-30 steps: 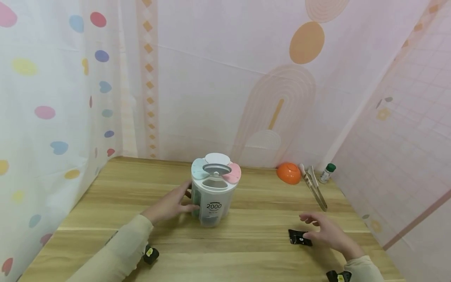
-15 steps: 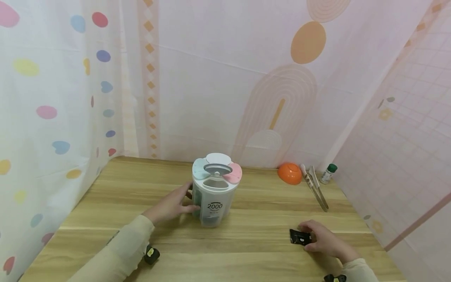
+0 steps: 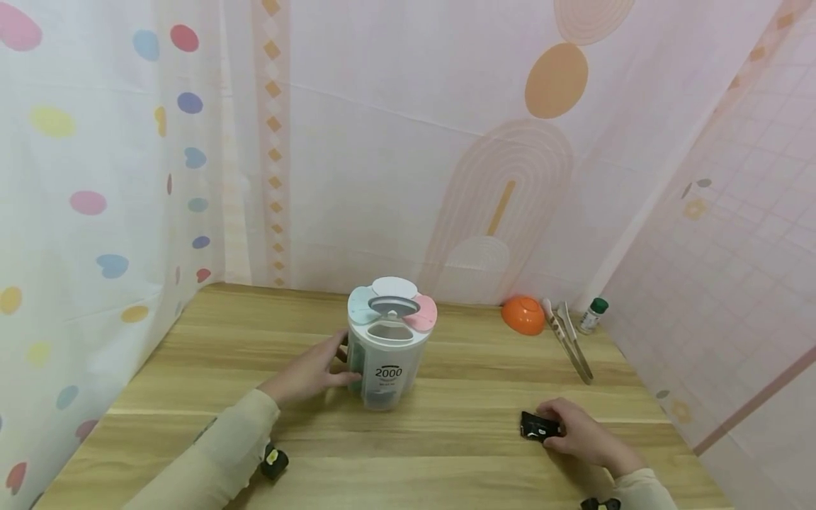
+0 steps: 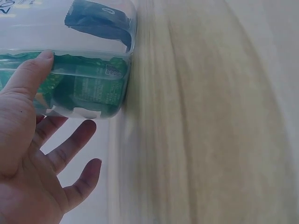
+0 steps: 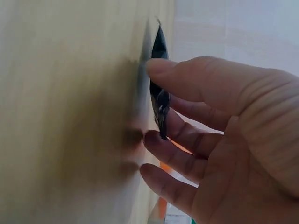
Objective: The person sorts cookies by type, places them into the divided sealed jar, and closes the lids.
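A clear storage container [image 3: 390, 379] printed "2000" stands upright on the table, its top made of white, blue and pink lids. Its front lid [image 3: 394, 306] is flipped up, leaving that compartment uncovered. Through the wall in the left wrist view show green packets [image 4: 96, 86] and, in the neighbouring compartment, a dark packet [image 4: 100, 21]. My left hand [image 3: 309, 373] holds the container's left side, thumb on the front and fingers behind. Out to the right, my right hand [image 3: 583, 433] pinches a small black packet [image 3: 534, 426] between thumb and fingers, close over the table.
Along the back right lie an upturned orange bowl [image 3: 523, 315], a pair of tongs [image 3: 569, 343] and a small green-capped bottle [image 3: 593, 316]. Patterned curtains [image 3: 357, 177] border the wooden table [image 3: 408, 464] at the back and sides.
The right hand has come down to the black packet, closed its fingers on it, and shifted it slightly left. The left hand stays on the container.
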Action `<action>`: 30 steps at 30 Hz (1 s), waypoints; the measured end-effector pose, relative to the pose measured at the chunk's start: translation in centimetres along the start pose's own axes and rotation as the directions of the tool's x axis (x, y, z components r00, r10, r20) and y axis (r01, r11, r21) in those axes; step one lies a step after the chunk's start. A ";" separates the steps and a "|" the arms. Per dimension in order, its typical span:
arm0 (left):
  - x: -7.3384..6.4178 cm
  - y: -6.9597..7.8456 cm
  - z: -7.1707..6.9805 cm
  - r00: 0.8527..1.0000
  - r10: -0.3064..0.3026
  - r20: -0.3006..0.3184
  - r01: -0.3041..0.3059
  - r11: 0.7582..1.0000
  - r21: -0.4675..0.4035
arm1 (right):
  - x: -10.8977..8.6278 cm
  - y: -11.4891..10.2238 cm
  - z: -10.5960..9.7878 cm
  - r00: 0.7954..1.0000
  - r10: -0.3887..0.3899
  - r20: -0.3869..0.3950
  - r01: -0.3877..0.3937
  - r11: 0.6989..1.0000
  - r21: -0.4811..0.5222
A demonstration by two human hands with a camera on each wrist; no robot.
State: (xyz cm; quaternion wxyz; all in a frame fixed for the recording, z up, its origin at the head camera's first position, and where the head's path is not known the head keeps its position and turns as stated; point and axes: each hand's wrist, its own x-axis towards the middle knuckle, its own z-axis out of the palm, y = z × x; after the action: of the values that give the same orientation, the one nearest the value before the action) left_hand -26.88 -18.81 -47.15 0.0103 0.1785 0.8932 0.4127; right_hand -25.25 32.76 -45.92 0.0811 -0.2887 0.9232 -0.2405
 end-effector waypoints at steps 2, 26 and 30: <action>0.0 -0.1 0.1 1.000 0.001 -0.001 -0.001 1.000 -0.001 | 0.3 -0.3 0.1 1.000 -0.004 -0.020 0.004 1.000 0.011; 0.0 -0.3 0.2 0.999 -0.004 0.036 0.004 1.000 -0.008 | 4.5 -7.6 -1.0 0.971 -0.123 -0.206 0.104 0.990 -0.099; -0.1 -0.2 0.3 0.999 -0.008 0.046 0.009 1.000 -0.004 | 5.1 -8.7 -1.1 0.946 -0.179 -0.272 0.156 0.982 -0.104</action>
State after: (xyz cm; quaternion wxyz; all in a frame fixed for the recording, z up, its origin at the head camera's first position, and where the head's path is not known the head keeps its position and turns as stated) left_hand -26.84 -18.78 -47.50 0.0329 0.1841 0.8925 0.4105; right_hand -25.50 24.05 -40.75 -0.0828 -0.3320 0.9065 -0.2474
